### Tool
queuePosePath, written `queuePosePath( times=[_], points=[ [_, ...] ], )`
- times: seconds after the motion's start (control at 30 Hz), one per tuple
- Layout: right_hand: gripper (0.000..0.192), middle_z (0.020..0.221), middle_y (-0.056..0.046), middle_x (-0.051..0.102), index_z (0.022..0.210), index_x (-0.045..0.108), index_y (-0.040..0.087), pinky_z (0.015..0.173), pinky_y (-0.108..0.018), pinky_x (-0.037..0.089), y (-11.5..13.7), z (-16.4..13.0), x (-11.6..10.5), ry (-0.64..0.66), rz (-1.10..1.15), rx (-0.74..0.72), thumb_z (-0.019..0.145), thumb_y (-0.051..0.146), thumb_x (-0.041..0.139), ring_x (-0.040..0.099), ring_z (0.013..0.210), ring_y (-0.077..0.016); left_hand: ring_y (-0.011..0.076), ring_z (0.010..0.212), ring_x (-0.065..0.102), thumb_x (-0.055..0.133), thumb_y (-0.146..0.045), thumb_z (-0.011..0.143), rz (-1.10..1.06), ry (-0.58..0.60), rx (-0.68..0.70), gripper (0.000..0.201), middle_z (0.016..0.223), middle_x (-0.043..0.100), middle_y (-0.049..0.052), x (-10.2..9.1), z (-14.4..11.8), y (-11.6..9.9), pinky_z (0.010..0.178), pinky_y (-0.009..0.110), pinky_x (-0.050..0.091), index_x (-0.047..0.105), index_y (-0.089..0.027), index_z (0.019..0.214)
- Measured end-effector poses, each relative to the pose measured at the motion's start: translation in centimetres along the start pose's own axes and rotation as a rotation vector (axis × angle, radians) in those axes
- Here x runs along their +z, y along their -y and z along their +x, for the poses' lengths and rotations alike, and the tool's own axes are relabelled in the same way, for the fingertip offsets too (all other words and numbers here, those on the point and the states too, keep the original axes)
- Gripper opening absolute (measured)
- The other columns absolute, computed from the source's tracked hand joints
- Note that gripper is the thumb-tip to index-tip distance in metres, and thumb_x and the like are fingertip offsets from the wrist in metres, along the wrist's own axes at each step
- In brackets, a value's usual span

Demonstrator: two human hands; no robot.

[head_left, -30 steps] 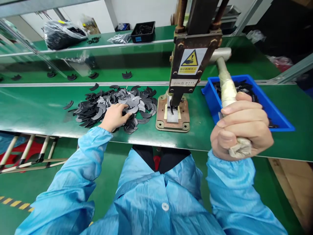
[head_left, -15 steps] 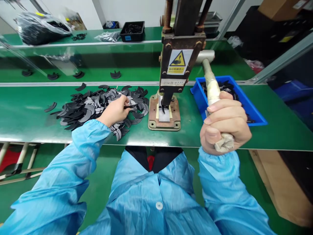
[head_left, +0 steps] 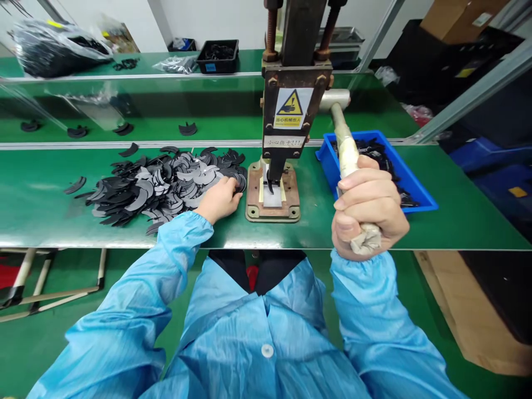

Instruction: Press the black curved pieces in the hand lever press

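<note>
My right hand (head_left: 369, 208) is wrapped round the tape-covered lever handle (head_left: 348, 149) of a hand press (head_left: 286, 111). Under the ram, a small dark curved piece (head_left: 270, 185) sits over a pale plate on the press base (head_left: 254, 205). My left hand (head_left: 220, 198) is closed at the right edge of a pile of black and grey curved pieces (head_left: 145, 194), just left of the base. Its fingertips are pinched on a black curved piece (head_left: 240, 182), partly hidden and hard to separate from the pile.
A blue bin (head_left: 415, 202) holding black parts stands right of the press. Several curved pieces lie on the strip behind the rail, one being a black piece (head_left: 188, 129). On the back shelf are a black tray (head_left: 218, 65) and a stuffed plastic bag (head_left: 58, 50).
My left hand has moved right and slightly toward me, from over the pile to its edge by the press base. My right hand keeps its grip on the lever. The view has shifted slightly.
</note>
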State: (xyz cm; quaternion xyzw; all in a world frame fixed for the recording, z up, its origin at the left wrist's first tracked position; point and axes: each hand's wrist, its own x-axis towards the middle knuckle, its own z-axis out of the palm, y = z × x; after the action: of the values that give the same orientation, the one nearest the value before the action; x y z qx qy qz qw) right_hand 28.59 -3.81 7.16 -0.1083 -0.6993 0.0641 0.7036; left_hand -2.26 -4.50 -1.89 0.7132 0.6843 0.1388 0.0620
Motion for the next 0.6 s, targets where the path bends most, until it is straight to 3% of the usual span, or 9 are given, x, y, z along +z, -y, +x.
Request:
queuePosePath(
  times=[0.13,0.23,0.43,0.6],
  points=[
    [0.04,0.07,0.007,0.06,0.067,0.054,0.023,0.113,-0.06,0.057,0.0,0.0,0.2,-0.02,0.015,0.013,0.094,0.046,0.074,0.07,0.088,-0.0145,0.0394,0.118,0.067,0.07,-0.047,0.097,0.136,-0.008,0.016,0.043,0.128,0.067,0.02,-1.5,0.5,0.9,0.098,0.049,0.053,0.068,-0.019,0.129],
    [0.04,0.07,0.006,0.06,0.067,0.055,0.022,0.113,-0.058,0.056,0.0,0.0,0.3,-0.037,0.029,-0.002,0.093,0.045,0.076,0.07,0.088,-0.0146,0.0421,0.125,0.065,0.075,-0.051,0.093,0.214,0.092,0.058,0.051,0.129,0.069,0.021,-2.0,1.3,1.1,0.104,0.05,0.051,0.071,-0.018,0.132],
    [0.037,0.071,0.006,0.061,0.07,0.058,0.023,0.112,-0.06,0.057,0.1,-0.1,0.2,-0.023,0.013,0.016,0.096,0.045,0.071,0.07,0.089,-0.0152,0.0399,0.122,0.069,0.059,-0.039,0.101,0.305,0.189,0.109,0.04,0.124,0.074,0.021,-2.5,3.0,0.6,0.104,0.048,0.05,0.076,-0.014,0.128],
    [0.038,0.071,0.007,0.06,0.069,0.057,0.023,0.113,-0.061,0.057,0.2,-0.1,0.1,-0.02,-0.001,0.018,0.097,0.046,0.07,0.07,0.09,-0.015,0.0356,0.115,0.072,0.055,-0.029,0.102,0.142,0.076,-0.009,0.03,0.118,0.076,0.02,-3.7,3.5,0.9,0.097,0.043,0.054,0.076,-0.015,0.119]
  ],
)
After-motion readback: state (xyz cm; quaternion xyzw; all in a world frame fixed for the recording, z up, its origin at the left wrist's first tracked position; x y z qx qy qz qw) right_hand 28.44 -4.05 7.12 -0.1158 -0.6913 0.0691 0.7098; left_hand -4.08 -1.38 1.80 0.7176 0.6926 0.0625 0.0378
